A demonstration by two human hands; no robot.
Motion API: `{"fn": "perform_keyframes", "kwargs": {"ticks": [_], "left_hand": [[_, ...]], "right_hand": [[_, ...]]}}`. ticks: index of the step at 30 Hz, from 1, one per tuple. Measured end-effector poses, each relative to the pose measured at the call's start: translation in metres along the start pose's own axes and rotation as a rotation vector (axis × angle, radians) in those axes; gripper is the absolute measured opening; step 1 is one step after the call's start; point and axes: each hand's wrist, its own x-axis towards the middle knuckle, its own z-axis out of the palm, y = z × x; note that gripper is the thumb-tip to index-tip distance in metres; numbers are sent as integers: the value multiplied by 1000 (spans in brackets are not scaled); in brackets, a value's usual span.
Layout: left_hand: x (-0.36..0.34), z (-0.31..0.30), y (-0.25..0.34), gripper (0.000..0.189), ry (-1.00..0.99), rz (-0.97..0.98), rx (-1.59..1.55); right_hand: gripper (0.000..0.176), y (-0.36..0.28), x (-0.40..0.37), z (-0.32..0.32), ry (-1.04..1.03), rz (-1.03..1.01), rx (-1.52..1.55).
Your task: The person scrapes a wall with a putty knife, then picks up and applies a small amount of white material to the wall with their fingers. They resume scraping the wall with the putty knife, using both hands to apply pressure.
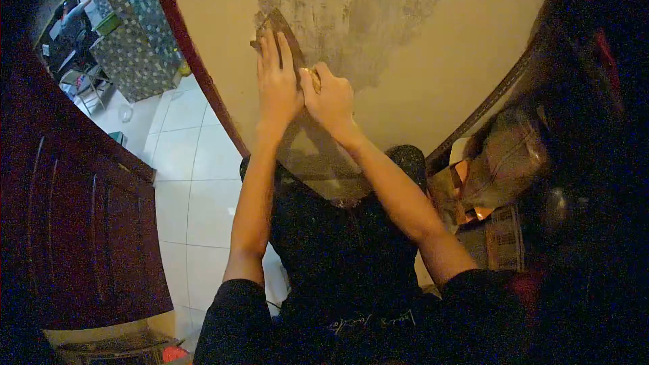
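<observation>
A trowel with a dark flat blade (295,42) lies against the wall (392,122), tilted, one corner pointing up. My right hand (329,98) is closed around its yellowish handle (314,80). Stretched out on the blade are the fingers of my left hand (277,81), pressing it to the wall just left of my right hand. A rough grey patch (351,13) of plaster or filler covers the upper wall, and the blade sits at its lower left edge. The rest of the wall surface is smooth and cream coloured.
A dark red door (94,223) stands at the left beside a white tiled floor (182,162). Beyond the doorway are a mosaic-tiled counter (132,61) and a person (73,23). Bags (503,155) and other items crowd the dark right side.
</observation>
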Motion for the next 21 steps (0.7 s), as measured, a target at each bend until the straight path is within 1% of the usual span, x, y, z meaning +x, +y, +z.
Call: {"fn": "perform_keyframes", "kwargs": {"ticks": [1, 3, 5, 7, 9, 10, 14, 16, 17, 19, 21], "left_hand": [[0, 1, 2, 84, -8, -3, 0], [3, -4, 7, 82, -70, -1, -29], [1, -5, 8, 81, -67, -2, 1], [2, -3, 4, 79, -74, -8, 22], [10, 0, -11, 79, -8, 0, 154], [13, -3, -10, 77, -15, 10, 109], [12, -13, -1, 77, -33, 15, 79], [7, -17, 2, 79, -115, 38, 52], [6, -15, 1, 79, -114, 37, 53], [5, -8, 0, 83, -46, -26, 74], [9, -8, -9, 83, -34, -9, 57]], "right_hand": [[24, 3, 4, 2, -4, -27, 47], [25, 5, -3, -5, 8, -10, 100], [27, 2, 1, -2, 20, -13, 148], [26, -4, 3, 9, -7, 24, 58], [27, -8, 9, 15, 5, 17, 59], [27, -9, 9, 15, 9, 3, 59], [27, -8, 5, 5, 5, 25, 108], [27, -4, -3, 4, 40, 42, 129], [27, -6, -3, 5, 39, 40, 130], [26, -13, 0, 7, -3, 84, 38], [26, -16, 4, 8, -19, 77, 31]]}}
